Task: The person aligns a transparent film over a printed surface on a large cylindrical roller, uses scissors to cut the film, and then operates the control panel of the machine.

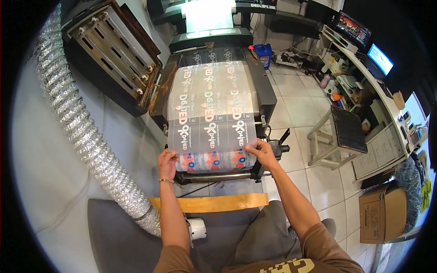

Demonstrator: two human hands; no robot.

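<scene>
A wide translucent printed film [211, 116] stretches over the bed of a black machine [266, 95], with white lettering and shapes along it. Below its near edge lies a curved band or roll of film [202, 161] printed red and blue, above a metal bar [218, 176]. My left hand [167, 161] has fingers closed on the film's left near corner. My right hand [261, 154] grips the right near edge between thumb and fingers.
A silver flexible duct [91, 132] runs down the left beside an opened black casing [109, 59]. A yellow strip [227, 202] crosses below. Right: a stool [346, 132], cluttered desk with screens [380, 59], and cardboard box [380, 214]. A blue jug [265, 54] stands behind.
</scene>
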